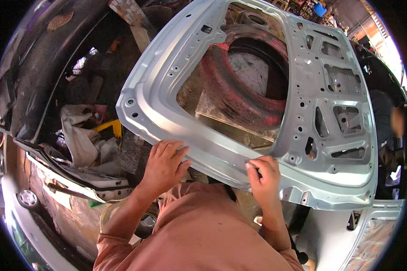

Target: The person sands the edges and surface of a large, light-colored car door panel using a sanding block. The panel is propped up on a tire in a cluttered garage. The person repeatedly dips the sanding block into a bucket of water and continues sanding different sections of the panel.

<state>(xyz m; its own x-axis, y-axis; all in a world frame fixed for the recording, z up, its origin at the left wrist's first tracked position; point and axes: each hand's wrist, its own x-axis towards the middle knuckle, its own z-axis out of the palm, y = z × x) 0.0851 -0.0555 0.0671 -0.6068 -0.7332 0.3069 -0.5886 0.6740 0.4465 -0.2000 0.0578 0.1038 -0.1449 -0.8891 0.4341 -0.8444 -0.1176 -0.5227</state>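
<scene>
A silver-grey car tailgate panel (158, 108) with a large window opening lies in front of me, its inner side facing up. My left hand (166, 161) is at its near edge, fingers bent over the rim and thumb apart from them. Farther right along the near frame, my right hand (264, 174) touches the panel with curled fingers. Thumb and fingertips are drawn together around a small dark spot; whether it is an object or shadow I cannot make out. Below the window opening, a worn tyre (239, 104) with reddish marks shows under the panel.
Beneath the tyre is a wooden board (217, 110). At left, a dark car body (40, 58) has a crumpled pale cloth (79, 135) in its opening. A white car (20, 226) stands at lower left. Another pale car panel (330, 235) is at lower right. Beyond the panel's right side, a person (386, 119) appears blurred.
</scene>
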